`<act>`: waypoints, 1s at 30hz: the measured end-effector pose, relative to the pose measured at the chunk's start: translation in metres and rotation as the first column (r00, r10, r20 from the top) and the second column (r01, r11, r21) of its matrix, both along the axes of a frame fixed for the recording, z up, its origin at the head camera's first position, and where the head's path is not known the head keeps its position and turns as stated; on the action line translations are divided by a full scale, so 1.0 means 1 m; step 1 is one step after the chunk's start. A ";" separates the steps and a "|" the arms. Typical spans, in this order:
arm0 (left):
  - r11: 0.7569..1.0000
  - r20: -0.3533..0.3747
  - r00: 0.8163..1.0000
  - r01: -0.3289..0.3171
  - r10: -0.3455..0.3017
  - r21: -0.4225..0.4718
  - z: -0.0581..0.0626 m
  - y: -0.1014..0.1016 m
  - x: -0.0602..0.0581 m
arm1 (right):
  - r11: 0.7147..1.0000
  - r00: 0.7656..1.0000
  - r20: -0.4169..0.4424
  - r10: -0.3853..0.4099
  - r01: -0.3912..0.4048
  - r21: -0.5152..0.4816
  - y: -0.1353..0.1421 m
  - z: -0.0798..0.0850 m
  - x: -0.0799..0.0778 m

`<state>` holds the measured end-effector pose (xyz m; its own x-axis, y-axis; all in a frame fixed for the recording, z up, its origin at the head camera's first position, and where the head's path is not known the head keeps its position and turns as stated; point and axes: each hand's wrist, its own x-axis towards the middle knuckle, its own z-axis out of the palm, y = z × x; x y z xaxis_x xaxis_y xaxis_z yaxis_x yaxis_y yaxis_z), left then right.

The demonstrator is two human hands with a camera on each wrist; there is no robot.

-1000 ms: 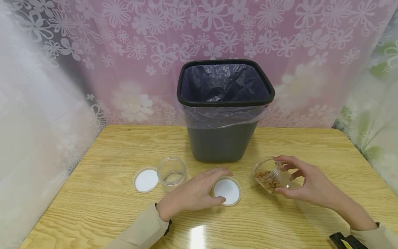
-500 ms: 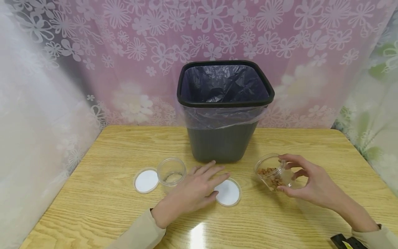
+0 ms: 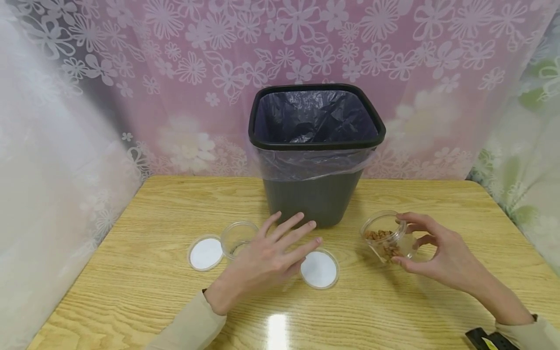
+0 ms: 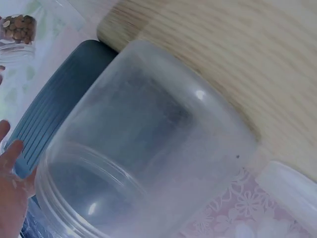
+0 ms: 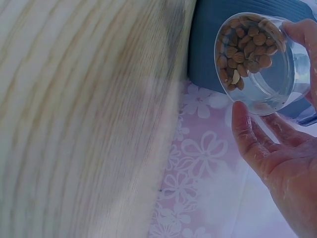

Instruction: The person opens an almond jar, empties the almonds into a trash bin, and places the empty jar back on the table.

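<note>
My right hand [image 3: 442, 255] holds a clear plastic jar [image 3: 383, 237] between thumb and fingers. It is tilted, uncapped, and partly filled with almonds [image 5: 247, 47]. My left hand [image 3: 267, 260] hovers over the table with its fingers spread and nothing in them. In the head view it overlaps part of an empty clear jar [image 3: 233, 236], which stands upright and fills much of the left wrist view. Just right of the left hand lies a round lid [image 3: 319, 269] with a white disc inside. A matching lid [image 3: 206, 253] lies left of the empty jar.
A dark grey trash bin [image 3: 312, 199] with a black rim and a plastic liner stands behind the jars. The wooden table [image 3: 192, 204] ends at a pink flowered curtain [image 3: 197, 87]. Pale curtains hang on both sides.
My left hand has drawn back leftward from over the near lid, its fingers spreading. The right hand has raised the almond jar slightly and turned its mouth more upward.
</note>
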<state>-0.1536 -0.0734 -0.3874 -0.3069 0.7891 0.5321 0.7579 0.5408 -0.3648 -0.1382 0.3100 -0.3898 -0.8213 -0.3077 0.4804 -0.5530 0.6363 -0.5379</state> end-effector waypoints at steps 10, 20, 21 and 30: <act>0.988 -0.135 0.991 0.041 -0.022 0.146 0.006 -0.004 -0.005 | 1.000 0.999 -0.047 -0.005 0.004 -0.011 0.005 0.001 -0.001; 0.965 -0.185 0.982 0.079 -0.032 0.251 0.016 -0.012 -0.013 | 0.998 0.995 -0.090 -0.032 0.027 -0.057 0.012 0.004 -0.001; 0.964 -0.179 0.984 0.072 -0.026 0.256 0.018 -0.012 -0.013 | 0.998 0.995 -0.093 -0.035 0.029 -0.059 0.012 0.005 -0.001; 0.951 -0.140 0.990 0.031 0.013 0.308 0.037 -0.021 -0.019 | 0.996 0.989 -0.145 -0.032 0.020 -0.083 0.017 0.013 -0.003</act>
<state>-0.1728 -0.0944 -0.3500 -0.2069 0.5817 0.7866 0.7170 0.6372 -0.2826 -0.1416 0.3265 -0.3772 -0.7476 -0.2418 0.6186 -0.6132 0.6092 -0.5029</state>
